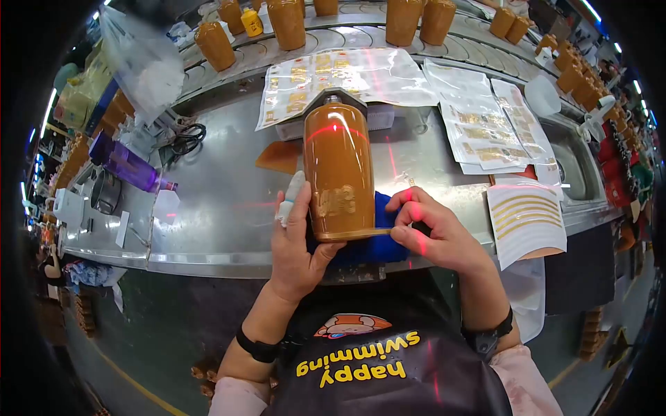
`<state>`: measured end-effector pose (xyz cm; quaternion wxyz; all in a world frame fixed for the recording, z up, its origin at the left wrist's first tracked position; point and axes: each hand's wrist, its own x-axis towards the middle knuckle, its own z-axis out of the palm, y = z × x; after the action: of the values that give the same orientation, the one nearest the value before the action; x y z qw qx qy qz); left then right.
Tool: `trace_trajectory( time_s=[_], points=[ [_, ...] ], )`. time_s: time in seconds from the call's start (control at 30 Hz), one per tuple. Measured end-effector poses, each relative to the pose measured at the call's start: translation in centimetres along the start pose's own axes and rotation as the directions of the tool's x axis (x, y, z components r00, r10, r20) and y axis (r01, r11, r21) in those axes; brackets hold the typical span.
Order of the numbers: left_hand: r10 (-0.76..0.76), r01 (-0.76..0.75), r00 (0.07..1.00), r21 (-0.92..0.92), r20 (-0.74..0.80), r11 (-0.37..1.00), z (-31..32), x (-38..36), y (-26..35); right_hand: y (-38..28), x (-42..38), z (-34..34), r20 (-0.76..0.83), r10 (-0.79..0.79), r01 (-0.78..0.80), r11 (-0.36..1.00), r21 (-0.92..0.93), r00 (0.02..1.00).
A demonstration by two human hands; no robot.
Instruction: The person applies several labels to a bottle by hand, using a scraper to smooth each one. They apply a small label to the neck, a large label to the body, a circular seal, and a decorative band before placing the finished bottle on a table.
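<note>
A glossy brown jar [338, 166] lies on its side in the middle, its far end at a dark holder [326, 95]. Gold raised characters show near its closer end. My left hand [297, 239] supports the jar at its left side and near edge, with a white wrap on one finger. At the jar's near edge, my right hand [433, 229] pinches the end of a thin gold strip [361, 234] that runs along the rim. Beneath the jar and my right hand is a blue cloth [385, 249]. Red laser lines cross the jar and my right hand.
Sticker sheets [479, 118] lie behind and to the right; a sheet with gold curved strips [527, 215] is at the right edge. An orange scraper [279, 157], purple bottle [128, 163] and black cable [187, 139] are left. Brown jars [286, 24] stand on the conveyor [333, 38].
</note>
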<state>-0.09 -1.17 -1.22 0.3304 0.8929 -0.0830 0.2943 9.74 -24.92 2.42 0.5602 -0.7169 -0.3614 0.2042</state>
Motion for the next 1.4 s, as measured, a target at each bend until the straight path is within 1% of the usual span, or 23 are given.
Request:
trace_trajectory(
  time_s=[0.07,0.1,0.17,0.2,0.27,0.37,0.47,0.5,0.6,0.7,0.8,0.83,0.9,0.93,1.03,1.13,1.23,1.33,1.4],
  points=[
    [-0.073,0.074,0.997,-0.122,0.015,0.990,0.1,-0.2,0.0,0.1,0.1,0.1,-0.001,-0.002,0.002,1.000,-0.012,1.000],
    [-0.061,0.060,0.998,-0.124,-0.001,0.990,-0.1,-0.2,0.1,0.2,0.1,0.1,0.000,-0.004,0.004,1.000,-0.020,1.000],
    [-0.036,0.031,0.999,-0.128,-0.035,0.991,-0.3,0.0,0.5,-0.2,-0.1,0.1,-0.005,0.044,-0.044,0.999,0.026,0.999],
    [-0.003,-0.007,0.996,-0.114,-0.084,0.993,-0.4,-0.3,0.4,-0.5,-0.1,0.0,-0.007,0.069,-0.068,0.996,0.050,0.998],
    [0.064,-0.080,0.982,-0.085,-0.176,0.993,-0.6,-1.3,0.1,-0.7,-0.3,-0.2,-0.008,0.035,-0.035,0.998,0.055,0.999],
    [0.283,-0.269,0.953,0.122,-0.111,0.955,-2.1,-1.0,0.8,-0.4,-0.5,-0.4,-0.005,0.016,-0.016,0.998,0.058,1.000],
    [0.379,-0.368,0.925,0.168,-0.035,0.914,-2.3,-0.5,1.9,-0.6,-0.6,-0.5,0.007,0.032,-0.032,0.995,0.092,0.999],
    [0.380,-0.373,0.925,0.180,-0.004,0.910,-2.4,-0.4,2.2,-0.7,-0.6,-0.5,0.010,0.042,-0.043,0.993,0.111,0.999],
    [0.399,-0.397,0.917,0.173,0.026,0.901,-2.4,0.0,2.2,-0.3,-0.8,-0.5,0.013,-0.019,0.017,0.992,0.126,1.000],
    [0.406,-0.408,0.913,0.144,0.043,0.902,-2.5,0.3,1.6,-0.2,-0.7,-0.6,0.011,-0.019,0.018,0.994,0.111,1.000],
    [0.174,-0.172,0.982,0.032,-0.076,0.985,-1.9,0.4,1.7,-0.3,-0.8,-0.6,0.011,-0.048,0.046,0.991,0.129,0.999],
    [0.142,-0.143,0.990,0.086,0.013,0.986,-2.1,0.3,1.4,-0.5,-0.8,-0.7,0.017,-0.046,0.043,0.989,0.138,0.999],
    [0.037,-0.037,0.999,0.005,0.040,0.999,-1.9,0.9,2.1,-0.9,-0.8,-0.9,0.033,-0.044,0.039,0.987,0.153,0.998],
    [-0.014,0.016,0.998,-0.035,0.056,0.999,-1.6,1.2,2.5,-0.8,-0.7,-0.9,0.025,-0.040,0.036,0.990,0.133,0.999],
    [0.071,-0.094,0.993,0.256,0.097,0.962,-1.0,2.2,2.7,-0.1,-0.5,-0.7,0.006,-0.031,0.031,0.996,0.081,0.999],
    [0.104,-0.133,0.988,0.296,0.114,0.946,-1.1,1.7,1.9,-0.1,-0.4,-0.6,0.002,-0.027,0.027,0.998,0.054,1.000],
    [0.020,-0.029,0.997,0.115,0.078,0.993,-0.6,0.7,1.1,-0.1,0.0,-0.2,-0.005,-0.034,0.034,0.999,0.017,0.999],
    [-0.074,0.077,0.996,-0.050,0.056,0.996,-0.3,0.4,1.1,0.3,0.3,0.3,-0.009,-0.072,0.072,0.996,-0.051,0.997],
    [-0.078,0.081,0.995,-0.040,0.059,0.996,-0.2,0.1,0.7,0.1,0.5,0.4,-0.020,-0.076,0.074,0.994,-0.082,0.997]
  ],
)
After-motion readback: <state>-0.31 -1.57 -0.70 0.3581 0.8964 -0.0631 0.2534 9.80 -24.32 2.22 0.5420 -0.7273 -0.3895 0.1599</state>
